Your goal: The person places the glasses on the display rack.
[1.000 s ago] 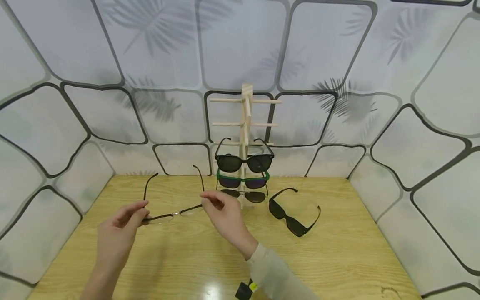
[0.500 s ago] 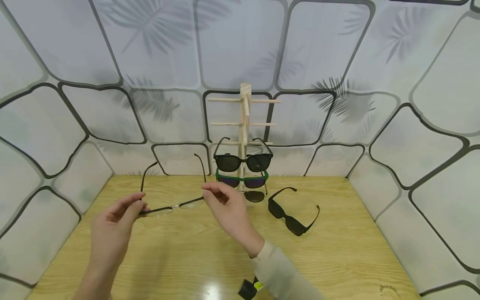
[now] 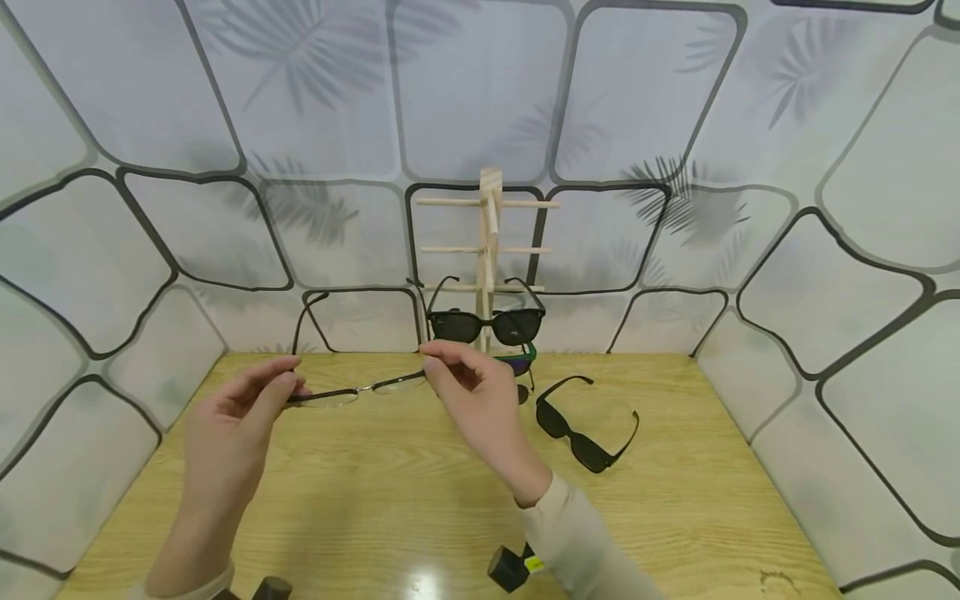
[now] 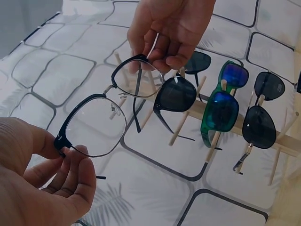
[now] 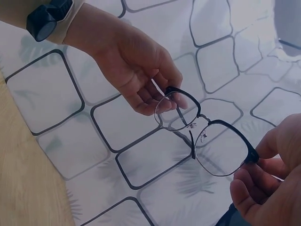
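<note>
A pair of eyeglasses (image 3: 322, 395) with clear lenses, black upper rims and thin metal lower rims is held level above the table. My left hand (image 3: 234, 433) pinches one end of the frame near the hinge. At the opposite hinge, the thumb and fingers of my right hand (image 3: 483, 408) grip it. Both temples are unfolded and point away from me. Just behind the right hand stands a wooden glasses rack (image 3: 490, 225). It carries black sunglasses (image 3: 517, 327), green-framed sunglasses (image 4: 223, 110) and thin-framed dark sunglasses (image 4: 259, 127); my right hand partly hides the lower two.
Another pair of black sunglasses (image 3: 573, 433) lies unfolded on the wooden table (image 3: 675, 500), right of the rack. Bare pegs (image 3: 525, 203) jut from the rack's upper part. Patterned white panels (image 3: 480, 92) enclose the back and sides. A dark wrist device (image 3: 510, 568) shows by my right sleeve.
Both hands have carried the eyeglasses up, away from me and slightly right, closer to the rack. My right hand now covers more of the lower sunglasses. The racked and loose sunglasses stay put.
</note>
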